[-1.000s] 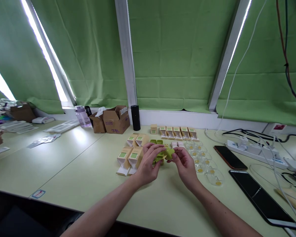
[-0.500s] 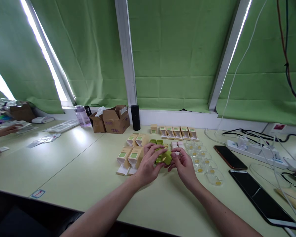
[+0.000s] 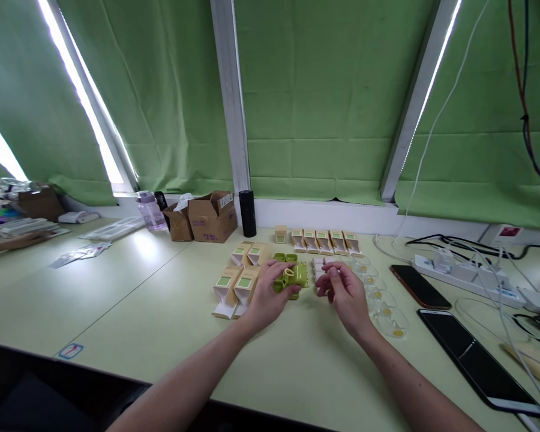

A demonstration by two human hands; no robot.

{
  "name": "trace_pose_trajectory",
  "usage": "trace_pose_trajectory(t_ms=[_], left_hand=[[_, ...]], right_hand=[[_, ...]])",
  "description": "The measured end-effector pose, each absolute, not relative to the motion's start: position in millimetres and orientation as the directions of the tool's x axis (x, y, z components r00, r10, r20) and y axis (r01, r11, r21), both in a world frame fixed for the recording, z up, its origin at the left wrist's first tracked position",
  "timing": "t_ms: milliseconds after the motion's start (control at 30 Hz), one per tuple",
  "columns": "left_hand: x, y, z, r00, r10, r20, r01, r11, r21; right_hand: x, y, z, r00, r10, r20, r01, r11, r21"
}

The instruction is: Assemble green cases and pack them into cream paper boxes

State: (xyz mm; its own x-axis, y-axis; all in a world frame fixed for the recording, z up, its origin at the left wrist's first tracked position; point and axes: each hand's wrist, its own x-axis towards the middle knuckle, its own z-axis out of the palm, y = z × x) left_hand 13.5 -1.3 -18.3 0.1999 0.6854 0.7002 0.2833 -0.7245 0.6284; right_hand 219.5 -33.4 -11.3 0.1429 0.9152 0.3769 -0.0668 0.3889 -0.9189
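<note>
My left hand [image 3: 270,294] grips a small green case [image 3: 300,275] with a cream loop on its side, thumb below and fingers on top. Directly behind and below it are several similar green cases [image 3: 279,284] on the table, partly covered by the hand. My right hand [image 3: 344,294] hovers to the right, apart from the case, its fingers loosely bent and spread with nothing visible in them. Pale pink-white blocks [image 3: 317,267] stand in a row just beyond its fingertips. Clear plastic shells [image 3: 391,324] with yellow spots lie to its right, some hidden behind the hand.
Small tan cartons [image 3: 225,288] with open white flaps stand left of my hands, and more cartons [image 3: 324,243] line the back. Two phones [image 3: 477,360] and a power strip [image 3: 468,276] with cables lie right. Cardboard boxes [image 3: 211,219] and a black cylinder [image 3: 247,213] stand behind. Another person's arm [image 3: 18,241] reaches in far left.
My right hand has let go of the green case and moved right. The left hand still holds the case, now turned so its loop faces differently. The other person's arm has shifted.
</note>
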Motion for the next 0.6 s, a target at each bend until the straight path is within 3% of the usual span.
trace_pose_trajectory(t_ms=[100,200,300,367,500,600], left_hand=[[11,7,-26,0.127,0.783,0.609,0.195,-0.622,0.759],[9,11,-29,0.107,0.851,0.514,0.106,-0.524,0.845],[10,9,-24,0.127,0.9,0.418,-0.04,-0.416,0.908],[11,6,-20,0.166,0.924,0.345,-0.161,-0.32,0.934],[13,4,-17,0.228,0.936,0.268,-0.328,-0.186,0.926],[13,5,-18,0.229,0.932,0.282,-0.396,-0.175,0.901]], right_hand=[[237,-26,-4,0.233,0.866,0.442,0.098,0.432,-0.897],[255,-22,3,0.243,0.815,0.526,0.394,0.413,-0.821],[268,-24,12,0.089,0.811,0.578,0.73,0.342,-0.592],[272,-26,16,-0.057,0.844,0.533,0.87,0.304,-0.388],[275,-29,16,-0.237,0.893,0.383,0.959,0.278,-0.055],[274,-30,12,-0.285,0.905,0.315,0.958,0.281,0.06]])
